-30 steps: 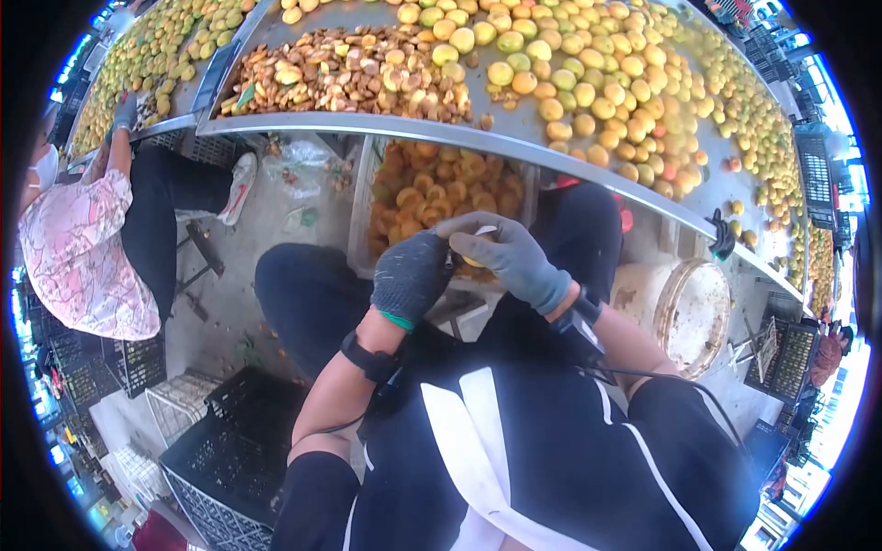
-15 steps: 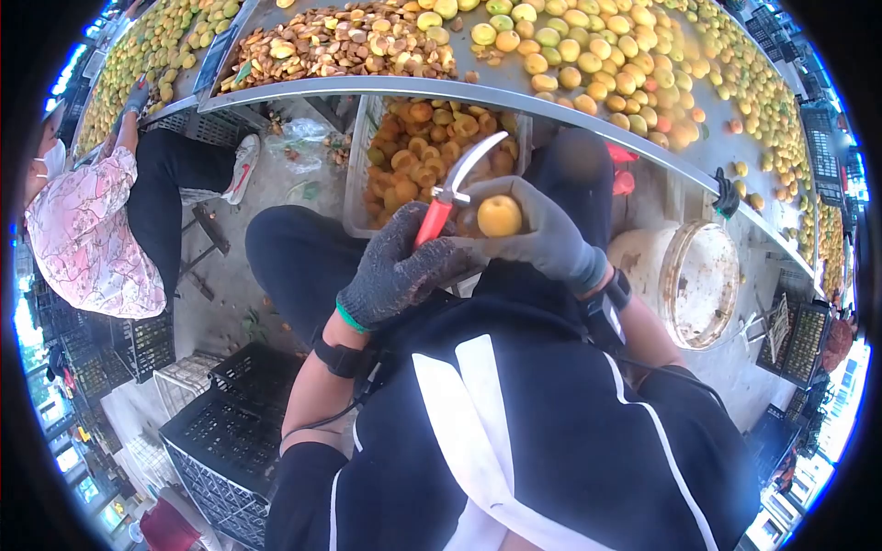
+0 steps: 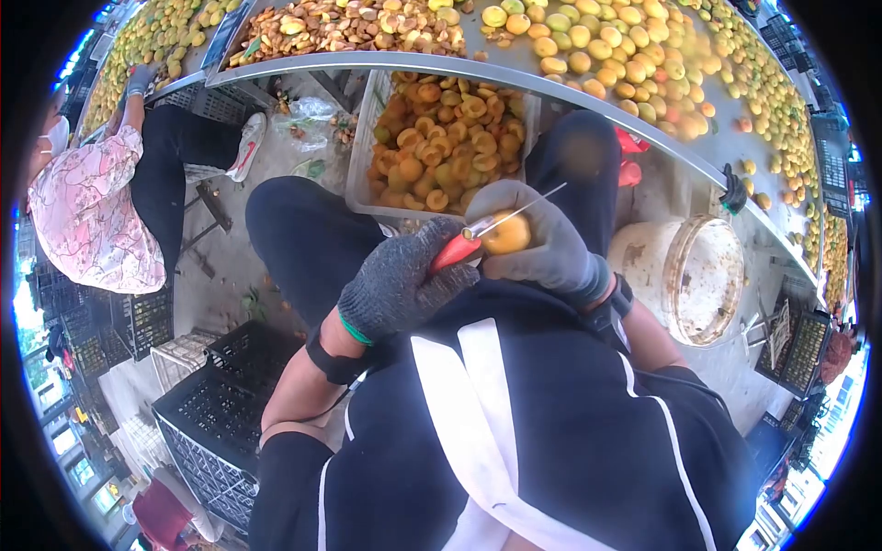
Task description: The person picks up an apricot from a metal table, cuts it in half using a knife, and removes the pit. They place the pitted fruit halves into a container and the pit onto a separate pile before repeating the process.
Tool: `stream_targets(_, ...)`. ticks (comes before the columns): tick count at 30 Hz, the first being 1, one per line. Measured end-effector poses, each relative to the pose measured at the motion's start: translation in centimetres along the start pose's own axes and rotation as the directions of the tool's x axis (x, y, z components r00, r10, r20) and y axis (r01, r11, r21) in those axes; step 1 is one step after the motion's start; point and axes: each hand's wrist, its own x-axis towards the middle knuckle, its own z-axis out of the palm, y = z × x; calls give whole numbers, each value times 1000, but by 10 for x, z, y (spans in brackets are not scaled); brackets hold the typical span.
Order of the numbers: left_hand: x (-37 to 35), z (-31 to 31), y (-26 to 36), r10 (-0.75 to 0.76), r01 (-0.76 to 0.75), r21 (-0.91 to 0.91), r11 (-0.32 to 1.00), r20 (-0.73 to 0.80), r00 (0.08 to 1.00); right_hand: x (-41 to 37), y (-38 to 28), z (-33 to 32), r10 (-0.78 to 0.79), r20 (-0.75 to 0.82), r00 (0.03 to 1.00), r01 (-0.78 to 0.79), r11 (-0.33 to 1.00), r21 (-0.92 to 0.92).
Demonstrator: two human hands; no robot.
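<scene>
Wrapped in a dark grey knit glove, my left hand [image 3: 400, 280] is closed round the red handle of a curved-blade knife [image 3: 454, 251]. Its thin blade points up and to the right, edge-on to the camera, across the top of an apricot [image 3: 506, 235]. That yellow-orange apricot sits in the fingers of my right hand [image 3: 557, 246], which wears a lighter grey glove. Both hands are close together above my lap. Just beyond them stands a pale crate [image 3: 360, 184] holding many halved apricots [image 3: 432, 138].
A metal-edged table [image 3: 386, 62] carries a heap of pits [image 3: 340, 32] and many whole apricots [image 3: 625, 50]. A stained white bucket [image 3: 707, 280] lies right of my knee. A black crate [image 3: 216, 413] is at lower left. Another person [image 3: 96, 211] sits on the left.
The knife has tipped down from upright to lie across the apricot, its blade now edge-on. My left hand has shifted slightly, and the view shows more of the crate of halves.
</scene>
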Motion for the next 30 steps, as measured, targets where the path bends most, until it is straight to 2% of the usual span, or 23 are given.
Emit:
stream_targets(1,-1,-1,2,-2,2,0,1000,-2,1000,0,0,0,-14,31,999,14,1000,-19)
stream_targets(2,-2,-3,5,-47,50,-76,996,42,998,0,-1,0,-12,33,999,13,1000,-18)
stream_targets(3,-4,-4,7,-88,100,-149,984,89,992,0,-1,2,0,36,999,-1,1000,21)
stream_targets(4,-6,-5,5,-90,102,-149,984,89,992,0,0,3,10,39,999,-13,998,59)
stream_targets(6,-11,-5,-1,-116,196,-372,907,227,967,0,4,5,-23,51,998,19,996,90)
stream_targets(7,-11,-6,2,-118,198,-372,907,227,967,0,5,6,-58,62,996,51,992,119)
stream_targets(9,-11,-8,13,-241,314,-413,855,220,945,-3,2,8,-42,58,997,34,990,133)
stream_targets(10,-11,-7,12,-245,317,-413,854,219,944,-4,1,9,-26,52,998,18,989,146)
stream_targets(12,-10,-4,9,-141,148,-81,986,85,986,-2,5,11,-56,30,998,51,989,141)
stream_targets(13,-10,-1,8,-143,150,-81,985,83,986,-1,6,10,-88,9,996,86,988,131)
stream_targets(15,-11,5,7,-68,65,64,996,53,996,-1,7,8,-89,31,996,84,989,117)
stream_targets(21,-4,15,2,19,-15,71,997,-63,998,-4,3,10,-47,2,999,46,993,111)
stream_targets(23,-4,18,5,-6,9,58,998,-51,999,-4,3,9,-37,-9,999,38,993,116)
stream_targets(25,-5,20,7,-35,37,41,998,-42,999,-5,5,10,-227,-20,974,225,972,-69)
stream_targets(26,-6,19,10,-106,106,87,991,3,994,-8,2,11,-224,-21,974,222,973,-67)
stream_targets(27,-7,18,12,-182,174,136,975,46,982,-13,-4,13,-67,-40,997,68,997,22)
stream_targets(28,-7,17,16,-188,180,135,974,47,981,-16,-7,14,92,-43,995,-86,990,111)
stream_targets(30,-6,18,22,-260,245,193,950,55,964,-17,-4,17,51,-61,997,-44,994,100)
